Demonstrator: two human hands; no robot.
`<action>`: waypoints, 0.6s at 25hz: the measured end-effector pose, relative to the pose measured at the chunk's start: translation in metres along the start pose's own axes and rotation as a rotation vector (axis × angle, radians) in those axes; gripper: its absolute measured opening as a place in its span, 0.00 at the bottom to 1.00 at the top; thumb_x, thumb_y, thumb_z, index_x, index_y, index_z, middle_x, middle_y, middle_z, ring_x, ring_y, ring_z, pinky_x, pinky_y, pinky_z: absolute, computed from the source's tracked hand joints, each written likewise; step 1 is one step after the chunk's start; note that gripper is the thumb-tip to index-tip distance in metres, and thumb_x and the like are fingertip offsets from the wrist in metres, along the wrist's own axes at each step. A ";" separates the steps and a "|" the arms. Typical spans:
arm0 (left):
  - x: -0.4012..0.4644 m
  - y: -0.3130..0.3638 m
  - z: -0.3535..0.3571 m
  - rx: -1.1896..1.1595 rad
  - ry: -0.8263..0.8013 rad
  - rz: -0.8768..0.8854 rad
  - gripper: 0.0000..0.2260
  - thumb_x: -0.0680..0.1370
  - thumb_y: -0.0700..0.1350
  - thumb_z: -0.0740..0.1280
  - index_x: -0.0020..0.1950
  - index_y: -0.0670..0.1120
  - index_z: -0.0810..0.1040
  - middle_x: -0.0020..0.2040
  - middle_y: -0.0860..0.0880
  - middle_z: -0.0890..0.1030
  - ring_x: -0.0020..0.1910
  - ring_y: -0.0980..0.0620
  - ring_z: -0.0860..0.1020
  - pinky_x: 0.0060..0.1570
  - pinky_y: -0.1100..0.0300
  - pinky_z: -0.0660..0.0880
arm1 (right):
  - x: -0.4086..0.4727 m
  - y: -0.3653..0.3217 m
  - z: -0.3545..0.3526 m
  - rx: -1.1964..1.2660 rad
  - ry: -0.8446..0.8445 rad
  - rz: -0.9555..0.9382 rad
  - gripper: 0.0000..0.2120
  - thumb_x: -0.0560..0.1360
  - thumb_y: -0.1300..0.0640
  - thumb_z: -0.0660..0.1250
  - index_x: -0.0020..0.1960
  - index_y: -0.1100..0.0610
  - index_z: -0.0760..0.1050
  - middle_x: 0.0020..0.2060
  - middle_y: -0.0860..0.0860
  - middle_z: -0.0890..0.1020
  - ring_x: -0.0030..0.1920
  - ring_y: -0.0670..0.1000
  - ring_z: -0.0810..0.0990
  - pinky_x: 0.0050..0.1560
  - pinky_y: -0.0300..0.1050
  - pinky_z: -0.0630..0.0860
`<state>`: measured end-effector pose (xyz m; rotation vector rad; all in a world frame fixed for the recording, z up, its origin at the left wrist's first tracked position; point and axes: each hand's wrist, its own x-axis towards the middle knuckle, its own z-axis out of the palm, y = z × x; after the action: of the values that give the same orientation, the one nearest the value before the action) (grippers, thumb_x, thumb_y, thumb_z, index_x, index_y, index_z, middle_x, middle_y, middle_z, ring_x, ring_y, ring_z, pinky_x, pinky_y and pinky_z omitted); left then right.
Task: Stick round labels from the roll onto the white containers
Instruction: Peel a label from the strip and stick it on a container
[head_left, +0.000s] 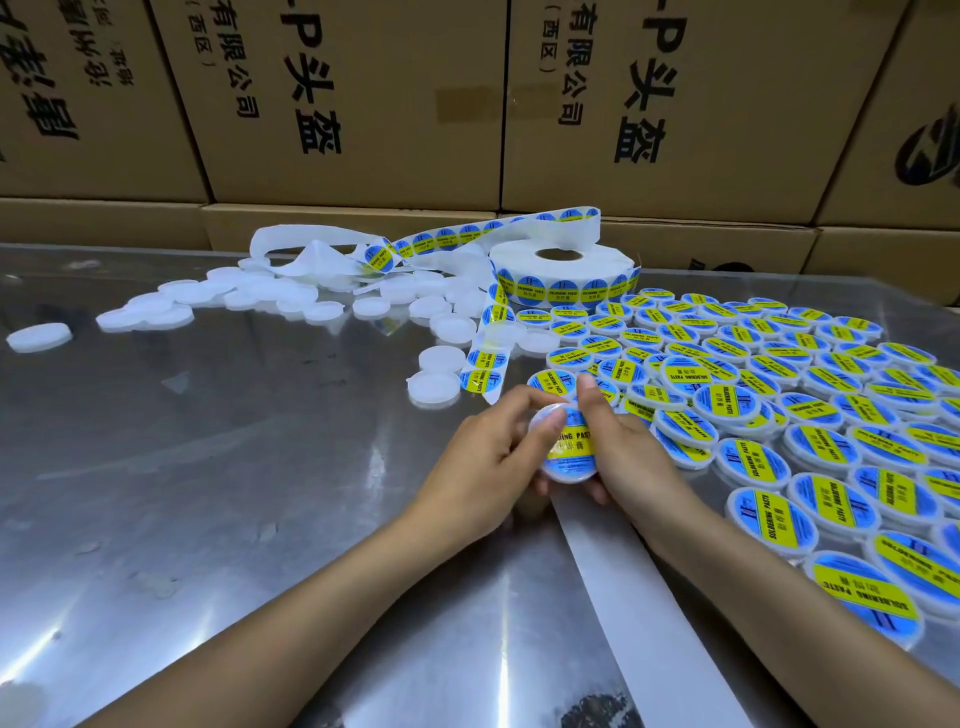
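Steel bench (208, 467) bearing labelled containers (810, 415) at right, blank white containers (270, 301) at left, label roll (563, 267) behind. Both forearms reach forward; left hand (483, 457) and right hand (628, 457) meet mid-bench, fingers (589, 410) curled, clamped on one white container (569, 447), its round label facing up.
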<state>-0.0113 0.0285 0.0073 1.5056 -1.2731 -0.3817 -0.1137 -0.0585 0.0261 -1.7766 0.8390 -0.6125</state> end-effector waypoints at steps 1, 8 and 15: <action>0.002 -0.001 -0.002 0.015 0.016 0.001 0.11 0.79 0.54 0.58 0.51 0.50 0.76 0.34 0.42 0.82 0.28 0.53 0.78 0.32 0.57 0.75 | 0.000 0.001 0.000 -0.022 -0.023 -0.029 0.34 0.78 0.36 0.47 0.26 0.56 0.75 0.18 0.51 0.72 0.18 0.44 0.68 0.20 0.32 0.63; 0.011 -0.017 -0.026 0.244 0.071 -0.005 0.12 0.82 0.48 0.58 0.49 0.46 0.80 0.38 0.54 0.80 0.38 0.61 0.76 0.44 0.58 0.73 | 0.000 0.000 -0.005 0.126 -0.110 -0.060 0.20 0.77 0.45 0.62 0.33 0.56 0.74 0.19 0.52 0.71 0.22 0.43 0.75 0.27 0.29 0.68; 0.021 -0.042 -0.061 0.827 -0.019 -0.218 0.24 0.80 0.55 0.58 0.73 0.46 0.64 0.74 0.48 0.64 0.73 0.48 0.60 0.69 0.57 0.59 | 0.012 0.000 -0.031 0.506 0.175 0.057 0.07 0.76 0.54 0.66 0.47 0.57 0.72 0.37 0.49 0.81 0.30 0.44 0.80 0.36 0.38 0.79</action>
<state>0.0648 0.0358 0.0023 2.3485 -1.3570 0.0168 -0.1288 -0.0859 0.0367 -1.2497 0.7661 -0.8661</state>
